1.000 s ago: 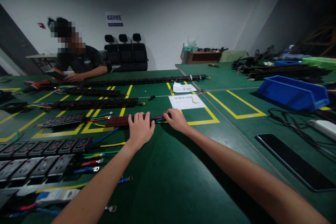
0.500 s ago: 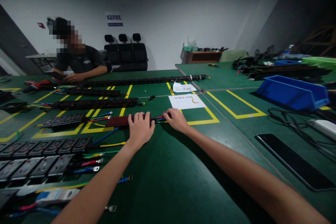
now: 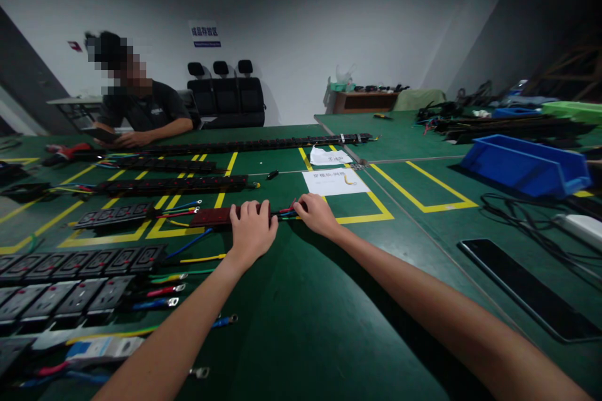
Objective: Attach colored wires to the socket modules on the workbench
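Observation:
A dark red socket strip (image 3: 214, 215) lies on the green table (image 3: 301, 326), with red, blue and green wires (image 3: 285, 213) coming out of its right end. My left hand (image 3: 251, 229) rests palm down on the strip's right end, fingers curled over it. My right hand (image 3: 317, 213) is closed on the bundle of wires just to the right of the strip. Both arms reach far forward over the table.
Rows of black socket strips (image 3: 172, 185) and grey socket modules (image 3: 61, 301) with loose coloured wires fill the left. A white paper (image 3: 335, 181) lies beyond my right hand. A blue bin (image 3: 524, 166), black cables and a dark flat panel (image 3: 529, 290) sit right. A person (image 3: 136, 106) sits far left.

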Available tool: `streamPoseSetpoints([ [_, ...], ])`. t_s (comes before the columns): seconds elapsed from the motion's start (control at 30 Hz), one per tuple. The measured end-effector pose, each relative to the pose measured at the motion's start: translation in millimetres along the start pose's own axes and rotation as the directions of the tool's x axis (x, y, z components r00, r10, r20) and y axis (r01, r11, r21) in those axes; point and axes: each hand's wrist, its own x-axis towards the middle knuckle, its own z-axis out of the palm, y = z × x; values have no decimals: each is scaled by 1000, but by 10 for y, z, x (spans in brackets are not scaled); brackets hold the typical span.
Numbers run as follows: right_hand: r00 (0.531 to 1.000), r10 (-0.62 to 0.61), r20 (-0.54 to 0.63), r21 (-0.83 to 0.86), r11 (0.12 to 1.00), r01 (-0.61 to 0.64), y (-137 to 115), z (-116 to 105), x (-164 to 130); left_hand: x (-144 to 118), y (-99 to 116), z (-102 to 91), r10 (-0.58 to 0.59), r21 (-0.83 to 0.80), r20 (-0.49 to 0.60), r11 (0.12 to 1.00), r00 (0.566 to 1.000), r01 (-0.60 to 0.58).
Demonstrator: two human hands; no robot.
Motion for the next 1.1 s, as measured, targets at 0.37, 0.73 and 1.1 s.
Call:
streamPoseSetpoints([
  [0.37, 1000, 4, -1, -5, 1000, -4, 4, 7, 2, 1, -10, 22, 2, 12, -7, 1000, 1000, -2],
  [0.73, 1000, 0, 1, 15, 1000, 0, 11, 4, 5, -7, 3, -9, -4, -6, 1, 1000, 1000, 4],
  [1.1, 1000, -6, -1, -12, 1000, 6, 19, 16, 9, -5, -2, 33, -2, 23, -26, 1000, 1000, 2],
])
